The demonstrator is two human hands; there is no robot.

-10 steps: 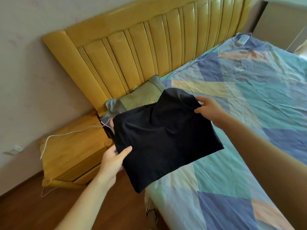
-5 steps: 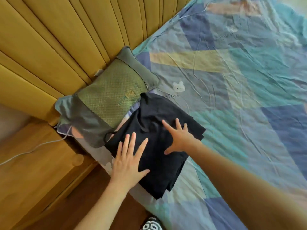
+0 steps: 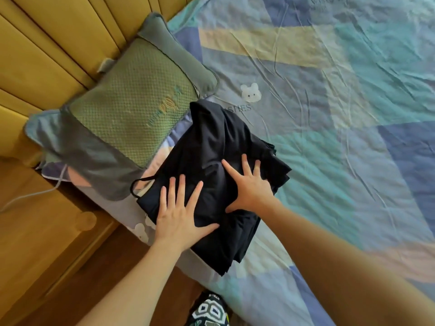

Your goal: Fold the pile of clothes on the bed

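Observation:
A folded black garment (image 3: pixel 211 147) lies on a stack of dark folded clothes near the bed's left edge, beside the pillow. My left hand (image 3: pixel 179 215) rests flat on its near left part, fingers spread. My right hand (image 3: pixel 249 184) presses flat on its right part, fingers spread too. Neither hand grips the cloth. A thin black strap (image 3: pixel 138 184) loops out from the stack's left side. The layers under the top garment are mostly hidden.
A green and grey pillow (image 3: pixel 127 114) leans by the yellow padded headboard (image 3: pixel 47 43). The patchwork bed sheet (image 3: pixel 329 114) spreads to the right. A wooden nightstand (image 3: pixel 42 231) with a white cable (image 3: pixel 28 196) stands at the left. A patterned shoe (image 3: pixel 209 311) shows at the bottom.
The black garment was held up in both hands; it now lies on the stack by the pillow. Both hands have let go and press flat on it. The view has moved closer.

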